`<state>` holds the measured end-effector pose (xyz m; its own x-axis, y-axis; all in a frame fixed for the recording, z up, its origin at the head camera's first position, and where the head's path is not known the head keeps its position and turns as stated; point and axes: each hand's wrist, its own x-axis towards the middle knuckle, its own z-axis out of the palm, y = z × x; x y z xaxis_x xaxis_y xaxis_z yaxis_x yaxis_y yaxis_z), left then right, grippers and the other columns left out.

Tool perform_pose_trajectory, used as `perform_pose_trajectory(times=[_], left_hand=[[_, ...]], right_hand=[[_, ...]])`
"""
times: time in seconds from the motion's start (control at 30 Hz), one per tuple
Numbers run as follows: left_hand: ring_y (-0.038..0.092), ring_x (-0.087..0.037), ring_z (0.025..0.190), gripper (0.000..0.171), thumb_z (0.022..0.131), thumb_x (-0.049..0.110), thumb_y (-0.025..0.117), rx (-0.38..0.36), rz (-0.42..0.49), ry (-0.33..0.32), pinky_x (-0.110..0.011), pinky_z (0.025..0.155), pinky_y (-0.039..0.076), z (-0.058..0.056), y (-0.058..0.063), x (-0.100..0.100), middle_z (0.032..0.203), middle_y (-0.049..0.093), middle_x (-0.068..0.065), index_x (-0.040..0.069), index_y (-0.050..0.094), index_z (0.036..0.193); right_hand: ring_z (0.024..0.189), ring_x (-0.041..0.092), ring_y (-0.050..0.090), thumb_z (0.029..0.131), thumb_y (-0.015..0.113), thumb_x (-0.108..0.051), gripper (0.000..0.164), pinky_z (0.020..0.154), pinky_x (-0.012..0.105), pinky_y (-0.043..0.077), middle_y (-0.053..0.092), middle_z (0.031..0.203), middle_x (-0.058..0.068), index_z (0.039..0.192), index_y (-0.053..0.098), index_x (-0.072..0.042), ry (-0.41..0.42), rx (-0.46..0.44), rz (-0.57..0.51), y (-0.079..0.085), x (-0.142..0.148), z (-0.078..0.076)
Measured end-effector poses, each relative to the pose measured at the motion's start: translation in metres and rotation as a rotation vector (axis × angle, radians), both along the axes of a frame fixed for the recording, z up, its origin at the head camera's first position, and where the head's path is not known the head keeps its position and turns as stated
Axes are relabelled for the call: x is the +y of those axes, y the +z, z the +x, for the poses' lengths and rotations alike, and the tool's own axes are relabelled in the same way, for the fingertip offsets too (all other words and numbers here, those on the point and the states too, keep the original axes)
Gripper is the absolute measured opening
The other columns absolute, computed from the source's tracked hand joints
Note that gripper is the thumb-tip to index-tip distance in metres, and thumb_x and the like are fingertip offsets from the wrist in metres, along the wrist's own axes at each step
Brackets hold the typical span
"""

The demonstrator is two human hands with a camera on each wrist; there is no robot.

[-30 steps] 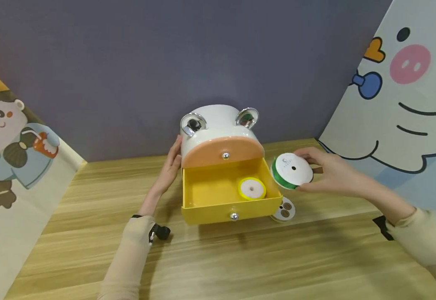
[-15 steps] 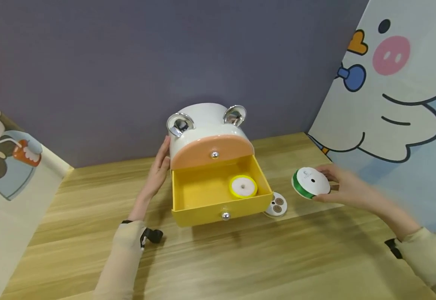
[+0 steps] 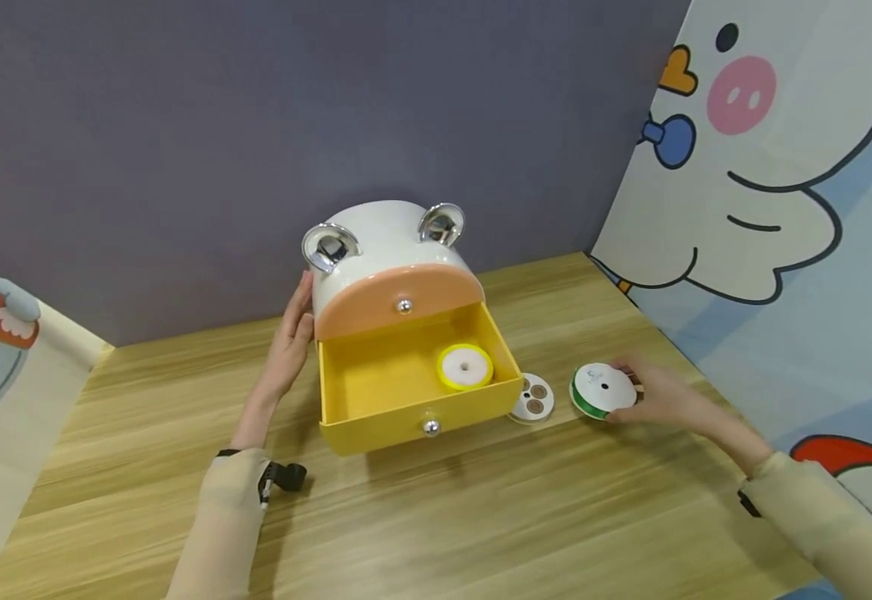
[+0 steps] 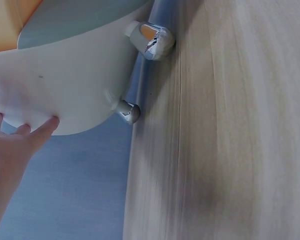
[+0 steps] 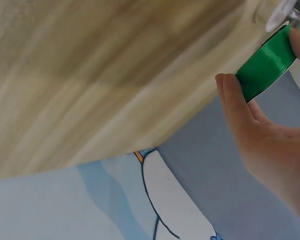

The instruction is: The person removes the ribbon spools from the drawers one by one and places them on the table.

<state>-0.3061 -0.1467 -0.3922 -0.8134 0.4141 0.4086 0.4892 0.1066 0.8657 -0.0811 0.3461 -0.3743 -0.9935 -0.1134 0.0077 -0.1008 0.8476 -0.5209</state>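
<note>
A dark grey wall (image 3: 436, 108) is rising across the far side, and a wooden tabletop (image 3: 443, 517) is spreading out before it. On the right, a cartoon panel (image 3: 774, 192) is bordering the table. A white cabinet (image 3: 387, 229) with two silvery ears is standing toward the far edge, and its yellow drawer (image 3: 376, 379) is sticking out toward the near side. At the cabinet's left, the person's left hand (image 3: 286, 346) is resting its fingertips against the white side wall, unclenched and gripping nothing. Well to the right of the drawer, the right hand (image 3: 654, 396) is grasping the green ribbon spool (image 3: 603, 390) between thumb and fingers, white face up; I can't tell whether its underside is touching the wood. Between that spool and the drawer, a white reel (image 3: 536, 400) is lying on the table, partly hidden by the drawer's corner. Inside, at the drawer's right, a yellow-rimmed spool (image 3: 465, 367) is lying flat. A silver knob (image 3: 432, 427) is gleaming on the drawer's front.
</note>
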Motion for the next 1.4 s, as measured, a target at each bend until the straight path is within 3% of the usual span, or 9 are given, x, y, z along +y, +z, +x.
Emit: perform_pose_trajectory(times=[0.43,0.77,1.03,1.13,1.23,1.33,1.4], left_hand=[[0.02,-0.028,0.153,0.056,0.109,0.012,0.031,-0.005,0.015,-0.024,-0.01,0.101,0.04,0.001,0.0,0.0,0.17,0.006,0.004,0.023,0.014,0.161],[0.017,-0.027,0.154,0.053,0.109,0.027,0.033,-0.007,0.071,-0.062,-0.009,0.101,0.04,0.001,-0.005,0.0,0.169,0.007,0.008,0.027,0.017,0.16],[0.018,-0.028,0.154,0.054,0.11,0.017,0.03,-0.017,0.04,-0.048,-0.024,0.108,0.04,0.002,-0.001,0.0,0.17,0.005,0.006,0.025,0.015,0.16],[0.018,-0.027,0.155,0.053,0.11,0.02,0.03,-0.018,0.042,-0.051,-0.024,0.108,0.04,0.002,0.0,0.001,0.169,0.005,0.008,0.027,0.015,0.16],[0.017,-0.027,0.155,0.053,0.11,0.023,0.031,-0.011,0.052,-0.056,-0.016,0.104,0.041,0.001,-0.001,0.0,0.169,0.005,0.009,0.027,0.016,0.16],[0.016,-0.027,0.155,0.053,0.109,0.025,0.032,-0.003,0.054,-0.061,-0.011,0.102,0.041,0.001,-0.001,0.0,0.169,0.005,0.009,0.026,0.016,0.16],[0.015,-0.026,0.155,0.054,0.109,0.027,0.032,0.002,0.047,-0.057,-0.018,0.105,0.041,0.001,-0.002,-0.001,0.169,0.005,0.01,0.025,0.016,0.16]], right_hand=[[0.101,0.046,0.063,0.067,0.091,-0.02,0.081,0.079,0.049,0.056,0.062,0.113,0.035,0.124,0.047,0.017,-0.013,0.014,0.069,-0.022,0.002,-0.01],[0.101,0.046,0.063,0.066,0.09,-0.018,0.079,0.08,0.052,0.054,0.062,0.113,0.036,0.124,0.048,0.017,-0.016,0.003,0.122,-0.03,-0.001,-0.017],[0.106,0.051,0.059,0.068,0.089,-0.016,0.079,0.086,0.058,0.052,0.058,0.118,0.038,0.124,0.047,0.019,-0.002,-0.004,0.145,-0.032,-0.004,-0.018],[0.108,0.052,0.058,0.069,0.088,-0.017,0.08,0.088,0.06,0.052,0.056,0.12,0.04,0.126,0.047,0.02,0.003,-0.02,0.172,-0.03,-0.005,-0.019],[0.112,0.056,0.054,0.07,0.088,-0.019,0.085,0.09,0.062,0.05,0.052,0.125,0.044,0.13,0.043,0.022,0.024,-0.038,0.192,-0.026,-0.005,-0.02],[0.119,0.061,0.047,0.073,0.087,-0.021,0.091,0.095,0.067,0.045,0.045,0.132,0.047,0.135,0.037,0.022,0.029,-0.061,0.193,-0.011,-0.008,-0.022],[0.122,0.062,0.045,0.075,0.086,-0.023,0.092,0.096,0.067,0.044,0.043,0.135,0.046,0.138,0.035,0.021,0.043,-0.04,0.204,0.005,-0.011,-0.025]])
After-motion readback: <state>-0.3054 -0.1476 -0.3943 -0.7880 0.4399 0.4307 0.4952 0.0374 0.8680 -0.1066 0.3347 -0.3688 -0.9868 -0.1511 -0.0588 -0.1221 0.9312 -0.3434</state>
